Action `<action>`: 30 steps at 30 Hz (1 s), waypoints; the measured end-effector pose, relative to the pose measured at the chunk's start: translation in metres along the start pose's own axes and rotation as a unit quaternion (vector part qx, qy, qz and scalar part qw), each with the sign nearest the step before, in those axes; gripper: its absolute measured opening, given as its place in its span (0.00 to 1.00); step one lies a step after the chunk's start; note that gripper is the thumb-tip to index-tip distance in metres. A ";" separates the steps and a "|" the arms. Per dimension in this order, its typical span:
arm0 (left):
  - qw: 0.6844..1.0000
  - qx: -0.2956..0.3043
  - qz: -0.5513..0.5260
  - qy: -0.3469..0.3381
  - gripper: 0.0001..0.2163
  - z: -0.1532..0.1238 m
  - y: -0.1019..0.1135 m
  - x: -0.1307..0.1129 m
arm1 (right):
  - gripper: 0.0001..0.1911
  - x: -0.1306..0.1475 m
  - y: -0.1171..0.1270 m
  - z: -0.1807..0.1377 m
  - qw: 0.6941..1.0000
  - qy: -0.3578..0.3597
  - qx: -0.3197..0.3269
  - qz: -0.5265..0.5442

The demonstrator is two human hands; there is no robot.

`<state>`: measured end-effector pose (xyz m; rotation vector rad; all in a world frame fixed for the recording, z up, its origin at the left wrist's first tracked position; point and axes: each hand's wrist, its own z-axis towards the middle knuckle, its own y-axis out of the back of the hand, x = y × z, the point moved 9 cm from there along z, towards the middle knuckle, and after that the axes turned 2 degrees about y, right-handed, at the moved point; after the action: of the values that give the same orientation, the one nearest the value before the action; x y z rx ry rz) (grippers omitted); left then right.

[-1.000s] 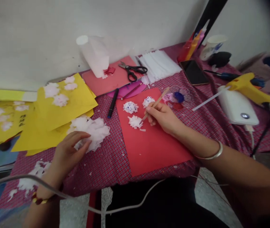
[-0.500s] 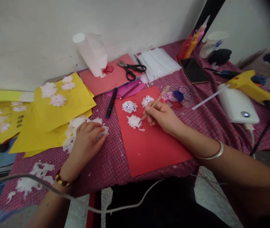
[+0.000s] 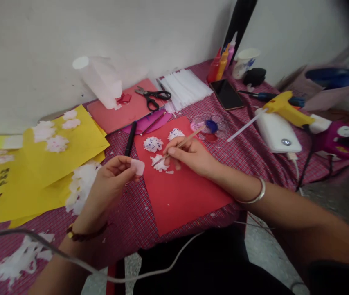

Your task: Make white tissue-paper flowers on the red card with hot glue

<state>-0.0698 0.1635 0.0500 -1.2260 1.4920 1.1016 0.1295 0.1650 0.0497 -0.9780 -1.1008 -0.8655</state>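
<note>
I see left hand (image 3: 108, 180) fingertips pinched on a paper square (image 3: 138, 167) at the red sheet (image 3: 189, 200)'s left edge, right hand (image 3: 191, 155) closed pencil-style around a stick (image 3: 189, 138) (tip control, I'd guess) at the white flower (image 3: 161, 164) near that edge.

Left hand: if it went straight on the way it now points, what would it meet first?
The left hand, holding a paper piece, would probably meet the white flower on the red sheet; its height above the sheet is unclear, so it may pass over.
</note>
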 end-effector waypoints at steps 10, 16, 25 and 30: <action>0.998 0.049 -0.006 -0.043 0.05 0.009 -0.043 0.000 | 0.04 -0.005 0.004 0.004 0.999 0.001 -0.012 0.036; 0.994 0.041 -0.093 -0.049 0.07 0.007 -0.043 -0.002 | 0.03 -0.002 0.003 0.004 0.998 -0.003 -0.018 0.059; 0.983 0.064 -0.170 -0.030 0.12 0.011 -0.057 -0.009 | 0.10 -0.005 0.008 0.006 0.985 -0.007 -0.033 0.166; 0.984 0.078 -0.158 -0.007 0.08 0.021 -0.069 -0.006 | 0.10 -0.010 0.012 0.008 0.976 -0.045 -0.059 0.204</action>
<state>0.0011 0.1768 0.0448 -1.2877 1.2930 0.7663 0.1362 0.1775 0.0391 -1.2981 -0.8860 -0.5575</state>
